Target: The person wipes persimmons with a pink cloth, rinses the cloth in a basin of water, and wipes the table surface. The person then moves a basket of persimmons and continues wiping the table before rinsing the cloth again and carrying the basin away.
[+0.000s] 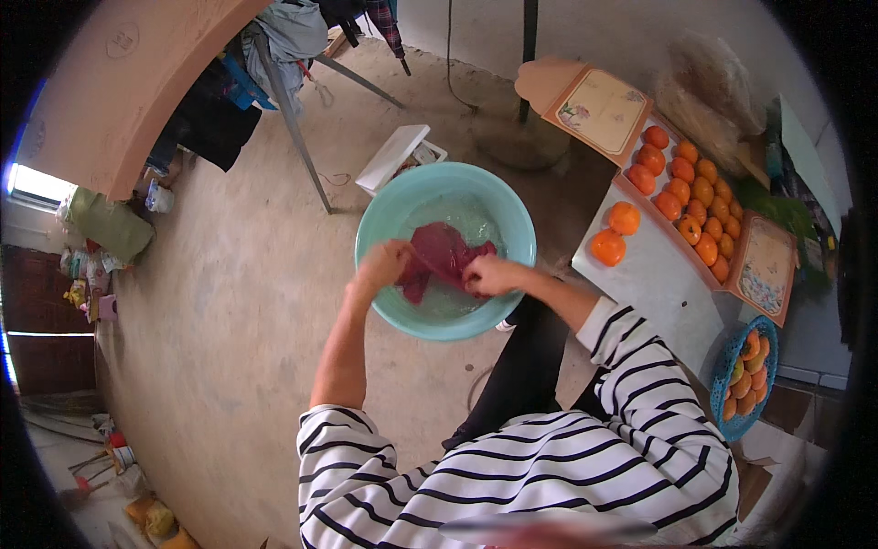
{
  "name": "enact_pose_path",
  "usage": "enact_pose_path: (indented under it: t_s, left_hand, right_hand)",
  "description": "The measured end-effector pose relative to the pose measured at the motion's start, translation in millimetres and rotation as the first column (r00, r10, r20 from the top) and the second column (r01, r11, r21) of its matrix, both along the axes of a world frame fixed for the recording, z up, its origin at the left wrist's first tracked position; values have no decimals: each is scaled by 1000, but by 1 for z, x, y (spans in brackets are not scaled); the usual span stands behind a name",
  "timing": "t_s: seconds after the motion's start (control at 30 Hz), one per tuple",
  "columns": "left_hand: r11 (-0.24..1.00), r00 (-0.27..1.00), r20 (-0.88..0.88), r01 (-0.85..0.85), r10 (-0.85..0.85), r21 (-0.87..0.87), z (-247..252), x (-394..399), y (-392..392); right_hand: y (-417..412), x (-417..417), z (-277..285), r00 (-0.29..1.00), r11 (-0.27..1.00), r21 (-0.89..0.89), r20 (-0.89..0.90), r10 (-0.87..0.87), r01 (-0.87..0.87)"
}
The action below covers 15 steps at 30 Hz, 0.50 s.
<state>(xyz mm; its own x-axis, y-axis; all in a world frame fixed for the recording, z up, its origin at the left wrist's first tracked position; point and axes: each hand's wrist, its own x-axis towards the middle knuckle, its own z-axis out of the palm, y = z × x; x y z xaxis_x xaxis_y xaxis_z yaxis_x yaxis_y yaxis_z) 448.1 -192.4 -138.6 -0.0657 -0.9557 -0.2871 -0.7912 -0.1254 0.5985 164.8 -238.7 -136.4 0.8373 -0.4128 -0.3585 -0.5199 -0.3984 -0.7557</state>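
A light turquoise plastic basin [446,329] holds water and a dark red wet cloth [439,250]. My left hand [385,264] grips the cloth at its left end, just inside the left rim. At the cloth's right end my right hand [488,276] pinches another part of it. Between the two hands the fabric hangs bunched, with its lower folds in or against the water. The fingertips of both hands are partly hidden by the cloth.
To the right, a table [651,281] bears an open cardboard box [621,180] of persimmons, two loose persimmons [608,247] and a blue basket [720,391] of fruit. Behind the basin sits a white foam box [392,156]. A metal leg [295,130] stands at the upper left.
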Motion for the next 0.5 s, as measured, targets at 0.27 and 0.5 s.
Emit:
enact_pose_path:
  t_s: [0.27,0.5]
  left_hand:
    - [620,668,-463,-734,583,-277,15,-54,-11]
    - [409,-208,-527,-425,824,808,-109,-94,14]
  right_hand:
    - [-76,7,-36,876,772,-431,108,-470,467]
    - [-33,50,-56,825,819,121,-161,-541,561]
